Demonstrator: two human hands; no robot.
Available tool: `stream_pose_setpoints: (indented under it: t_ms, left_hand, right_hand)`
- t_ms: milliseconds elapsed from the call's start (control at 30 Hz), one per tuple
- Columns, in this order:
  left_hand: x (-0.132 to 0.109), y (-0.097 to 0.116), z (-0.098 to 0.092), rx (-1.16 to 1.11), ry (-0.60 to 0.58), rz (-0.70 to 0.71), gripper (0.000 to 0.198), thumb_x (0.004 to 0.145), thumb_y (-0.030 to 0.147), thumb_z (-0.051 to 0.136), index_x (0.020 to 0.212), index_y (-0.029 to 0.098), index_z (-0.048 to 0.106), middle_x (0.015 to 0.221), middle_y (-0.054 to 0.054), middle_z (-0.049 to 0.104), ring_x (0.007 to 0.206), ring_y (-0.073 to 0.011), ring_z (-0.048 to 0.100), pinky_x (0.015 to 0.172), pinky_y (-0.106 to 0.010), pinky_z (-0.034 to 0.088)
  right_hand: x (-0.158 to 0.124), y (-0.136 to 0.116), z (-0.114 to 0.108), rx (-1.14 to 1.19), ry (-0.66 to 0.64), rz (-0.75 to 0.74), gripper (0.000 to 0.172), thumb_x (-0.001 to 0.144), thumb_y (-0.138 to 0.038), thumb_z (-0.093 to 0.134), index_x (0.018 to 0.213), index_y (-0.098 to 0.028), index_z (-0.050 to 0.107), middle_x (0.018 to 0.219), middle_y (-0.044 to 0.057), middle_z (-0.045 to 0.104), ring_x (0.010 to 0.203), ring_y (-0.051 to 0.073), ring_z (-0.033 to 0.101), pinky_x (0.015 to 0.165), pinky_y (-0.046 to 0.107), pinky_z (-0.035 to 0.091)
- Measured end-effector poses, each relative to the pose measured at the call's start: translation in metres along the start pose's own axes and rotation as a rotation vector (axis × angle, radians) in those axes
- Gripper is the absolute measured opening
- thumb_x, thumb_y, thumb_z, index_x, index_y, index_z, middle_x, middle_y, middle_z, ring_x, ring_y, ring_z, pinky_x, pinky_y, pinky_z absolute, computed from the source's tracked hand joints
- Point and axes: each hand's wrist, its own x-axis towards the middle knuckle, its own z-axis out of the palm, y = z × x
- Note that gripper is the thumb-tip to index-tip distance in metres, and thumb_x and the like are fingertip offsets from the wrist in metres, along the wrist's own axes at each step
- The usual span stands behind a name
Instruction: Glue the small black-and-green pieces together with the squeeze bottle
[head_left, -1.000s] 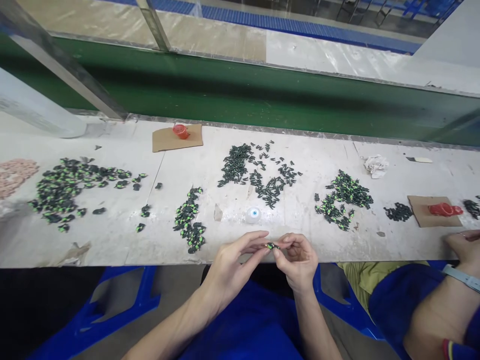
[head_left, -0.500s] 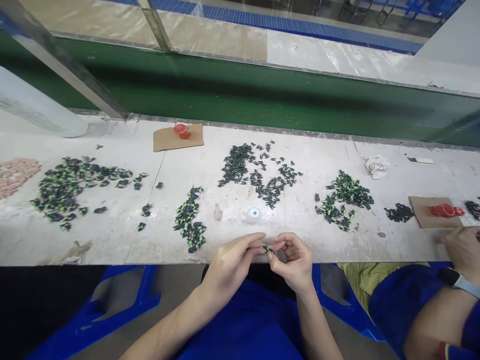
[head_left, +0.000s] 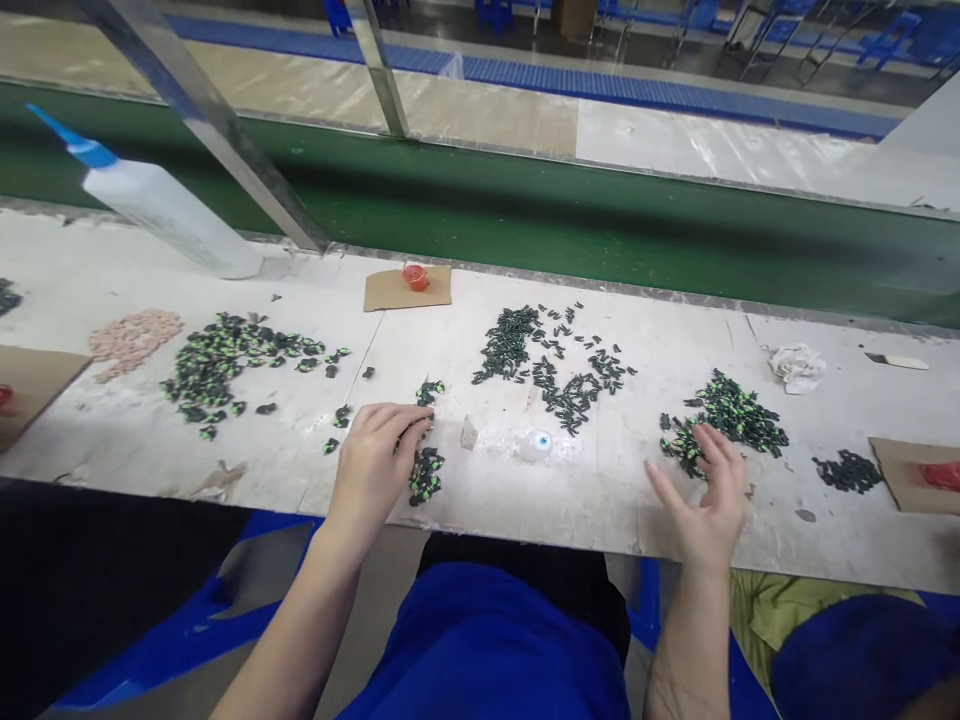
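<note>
My left hand (head_left: 379, 455) is over the small pile of black-and-green plastic pieces (head_left: 426, 475) left of centre. Its thumb and fingertips come together in a pinch, with a small dark piece mostly hidden between them. My right hand (head_left: 705, 500) reaches to the larger pile of black-and-green pieces (head_left: 742, 415) on the right. Its thumb and fingers are spread, the fingertips over the pile's near edge, and nothing shows in its grasp. Between the hands sits a small clear dispenser with a blue tip (head_left: 537, 443). Behind it lie many loose small dark pieces (head_left: 510, 345).
A white bottle with blue nozzle (head_left: 169, 210) leans at the left, near pink pieces (head_left: 135, 338) and another black-and-green pile (head_left: 210, 370). A red cup (head_left: 415, 277) rests on cardboard (head_left: 382, 293). Crumpled tissue (head_left: 797, 368) and a dark pile (head_left: 847, 470) are at right.
My hands have parted from the small piece they held together in front of me. The left went to the left pile, the right opened over the right pile. The view shifted left.
</note>
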Motion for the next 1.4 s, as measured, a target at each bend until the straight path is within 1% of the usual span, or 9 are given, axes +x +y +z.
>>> stream_pose_setpoints:
  t_ms: [167,300,467,567,667,733,933,1200,1400]
  left_hand:
    - [0.016,-0.019,0.011,0.115,-0.185,0.085,0.025,0.087,0.020,0.047,0.081,0.022,0.071,0.081,-0.011,0.071,0.081,-0.0304,0.057,0.071,-0.042,0.049]
    - [0.021,-0.030,0.018,0.149,-0.248,0.113,0.026,0.084,0.017,0.045,0.072,0.022,0.068,0.073,-0.011,0.067,0.075,-0.0300,0.054,0.065,-0.041,0.048]
    - [0.024,-0.029,0.014,0.078,-0.245,0.111,0.026,0.087,0.020,0.042,0.072,0.022,0.063,0.078,-0.010,0.064,0.082,-0.0281,0.052,0.069,-0.038,0.048]
    - [0.023,-0.009,0.013,-0.054,-0.260,0.103,0.024,0.091,0.024,0.042,0.079,0.021,0.062,0.085,-0.008,0.065,0.086,-0.0261,0.055,0.074,-0.038,0.049]
    - [0.015,0.017,0.021,-0.256,-0.355,0.114,0.018,0.092,0.025,0.046,0.086,0.021,0.062,0.086,-0.005,0.067,0.086,-0.0220,0.060,0.077,-0.035,0.050]
    - [0.008,0.031,0.030,-0.340,-0.409,0.113,0.015,0.092,0.022,0.049,0.087,0.021,0.063,0.085,-0.003,0.069,0.084,-0.0203,0.062,0.076,-0.033,0.051]
    - [-0.013,0.035,0.049,-0.394,-0.316,0.026,0.011,0.087,0.022,0.057,0.093,0.022,0.066,0.092,-0.005,0.072,0.091,-0.0221,0.065,0.082,-0.037,0.053]
    - [-0.017,0.036,0.048,-0.491,-0.264,-0.071,0.012,0.087,0.026,0.058,0.095,0.021,0.067,0.090,-0.004,0.074,0.079,-0.0176,0.072,0.078,-0.031,0.059]
    - [-0.017,0.039,0.047,-0.442,-0.236,-0.007,0.011,0.089,0.025,0.058,0.090,0.020,0.068,0.087,-0.004,0.076,0.080,-0.0179,0.073,0.076,-0.029,0.059]
  right_hand:
    - [-0.018,-0.027,0.039,0.042,-0.342,-0.168,0.061,0.072,-0.048,0.076,0.126,-0.027,0.058,0.116,0.011,0.062,0.116,0.033,0.048,0.098,0.056,0.045]
    - [-0.027,-0.037,0.071,0.107,-0.431,-0.201,0.052,0.074,-0.039,0.077,0.121,-0.026,0.060,0.117,0.011,0.062,0.115,0.032,0.047,0.097,0.054,0.045]
    - [-0.026,-0.048,0.079,0.206,-0.452,-0.152,0.023,0.076,-0.028,0.075,0.095,-0.023,0.062,0.115,0.011,0.065,0.116,0.030,0.050,0.098,0.053,0.046]
    - [-0.025,-0.055,0.071,0.385,-0.473,-0.022,0.024,0.076,-0.027,0.072,0.092,-0.023,0.055,0.115,0.010,0.068,0.115,0.027,0.057,0.097,0.048,0.048]
    - [-0.026,-0.053,0.062,0.584,-0.474,0.138,0.025,0.075,-0.029,0.071,0.090,-0.023,0.052,0.098,0.006,0.074,0.092,0.022,0.068,0.081,0.037,0.055]
    - [-0.027,-0.047,0.057,0.642,-0.447,0.202,0.026,0.073,-0.034,0.072,0.091,-0.022,0.057,0.086,0.004,0.074,0.076,0.020,0.069,0.069,0.031,0.056]
    - [-0.029,-0.030,0.054,0.765,-0.340,0.372,0.041,0.068,-0.047,0.073,0.099,-0.019,0.071,0.090,0.008,0.076,0.077,0.025,0.070,0.067,0.035,0.055]
    - [-0.032,-0.050,0.062,0.675,-0.291,0.448,0.025,0.076,-0.041,0.066,0.078,-0.017,0.072,0.066,0.002,0.069,0.059,0.018,0.062,0.058,0.030,0.052]
    - [-0.034,-0.055,0.067,0.556,-0.253,0.504,0.025,0.072,-0.041,0.068,0.066,-0.017,0.065,0.057,0.000,0.062,0.052,0.014,0.054,0.050,0.025,0.046]
